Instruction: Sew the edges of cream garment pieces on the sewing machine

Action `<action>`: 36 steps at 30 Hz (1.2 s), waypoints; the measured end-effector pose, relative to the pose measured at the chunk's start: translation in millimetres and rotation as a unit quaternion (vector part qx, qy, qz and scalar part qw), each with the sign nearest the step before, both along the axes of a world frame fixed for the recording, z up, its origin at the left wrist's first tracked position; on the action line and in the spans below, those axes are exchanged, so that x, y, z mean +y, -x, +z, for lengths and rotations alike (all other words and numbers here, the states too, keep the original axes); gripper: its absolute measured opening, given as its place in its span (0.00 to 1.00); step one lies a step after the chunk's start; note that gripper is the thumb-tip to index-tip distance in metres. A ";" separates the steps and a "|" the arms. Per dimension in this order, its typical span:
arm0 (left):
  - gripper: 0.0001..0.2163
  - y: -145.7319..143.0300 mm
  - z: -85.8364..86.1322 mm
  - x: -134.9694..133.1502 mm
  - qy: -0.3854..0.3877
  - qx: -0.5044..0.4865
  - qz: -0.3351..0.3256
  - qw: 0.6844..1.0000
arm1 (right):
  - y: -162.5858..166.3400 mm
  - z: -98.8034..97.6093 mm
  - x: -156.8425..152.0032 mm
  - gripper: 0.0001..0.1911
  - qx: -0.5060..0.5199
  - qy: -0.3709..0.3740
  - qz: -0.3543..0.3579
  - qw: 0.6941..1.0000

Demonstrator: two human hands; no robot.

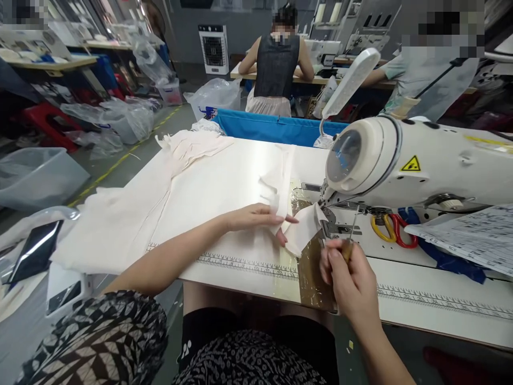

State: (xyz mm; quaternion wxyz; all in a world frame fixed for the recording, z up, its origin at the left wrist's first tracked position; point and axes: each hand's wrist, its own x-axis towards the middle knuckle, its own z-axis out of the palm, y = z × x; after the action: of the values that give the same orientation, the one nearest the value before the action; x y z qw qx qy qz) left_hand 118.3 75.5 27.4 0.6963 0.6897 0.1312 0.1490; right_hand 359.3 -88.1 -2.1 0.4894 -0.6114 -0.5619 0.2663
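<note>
Pale cloth (302,230) runs from under the needle area of the white sewing machine (363,155) towards my left hand (256,216). That hand pinches the cloth, its fingers reaching over and under it; a strip of the same cloth trails away behind. In my right hand (352,278), just in front of the machine bed, is an awl (348,250). Its thin metal shaft points up and its brownish handle is wrapped by my fingers. A larger pale cloth pile (120,214) spreads over the table's left side and hangs off the edge.
Scissors with red and yellow handles (403,232) lie beneath the machine arm, beside printed paper (473,235). A ruler scale (248,266) runs along the table's front edge. Blue cloth (272,124) borders the far side. Ahead, a co-worker (278,64) sits at another table.
</note>
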 end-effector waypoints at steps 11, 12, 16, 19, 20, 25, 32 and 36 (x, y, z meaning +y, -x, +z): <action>0.16 8.1 4.8 -7.1 -0.081 0.070 -0.108 0.988 | 53.7 25.7 116.8 0.21 0.148 0.053 0.145 0.977; 0.18 8.6 3.9 -5.1 -0.054 0.065 -0.079 0.993 | 54.9 26.3 117.4 0.21 0.136 0.035 0.142 0.980; 0.19 9.4 -5.7 4.1 0.029 0.032 0.064 0.997 | 53.5 24.4 112.7 0.20 0.099 -0.008 0.129 0.987; 0.15 8.4 -16.4 8.7 0.070 0.005 0.090 0.993 | 49.5 19.3 110.8 0.20 0.095 -0.006 0.133 0.987; 0.14 8.1 -19.4 9.6 0.075 0.005 0.089 0.993 | 48.3 17.4 110.8 0.20 0.094 -0.008 0.132 0.987; 0.12 9.3 -23.5 11.1 0.044 0.041 0.064 0.996 | 44.8 9.7 112.6 0.26 0.085 -0.014 0.139 0.987; 0.14 12.1 -15.3 10.3 0.031 0.043 0.032 0.998 | 44.0 7.6 112.6 0.29 0.080 -0.023 0.145 0.986; 0.15 13.0 -15.1 11.1 0.022 0.047 0.030 0.998 | 43.9 4.7 112.0 0.29 0.067 -0.027 0.142 0.987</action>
State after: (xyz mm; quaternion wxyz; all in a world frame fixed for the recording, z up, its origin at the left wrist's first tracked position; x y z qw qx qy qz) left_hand 105.3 86.7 12.3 0.6997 0.6762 0.1874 0.1344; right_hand 315.4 23.9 2.5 0.4993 -0.4929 -0.6160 0.3583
